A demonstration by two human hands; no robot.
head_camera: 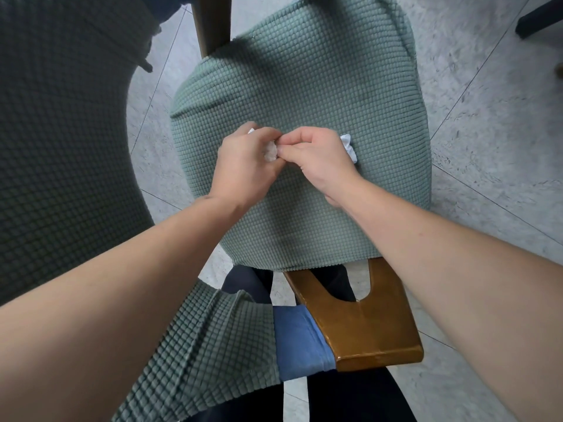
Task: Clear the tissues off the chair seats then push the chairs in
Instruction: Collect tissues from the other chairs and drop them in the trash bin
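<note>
Here both hands gather tissues on the green chair seat (304,86): left hand (246,166) clutches a crumpled tissue (270,151), right hand (316,156) apparently pinches it while holding another tissue (348,146); next, lift them clear.

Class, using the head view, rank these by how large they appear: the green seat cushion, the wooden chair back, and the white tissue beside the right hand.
Largest to smallest:
1. Seat cushion
2. Chair back, though it lies nearer the camera, which flatters it
3. Tissue, partly hidden by the right hand
</note>
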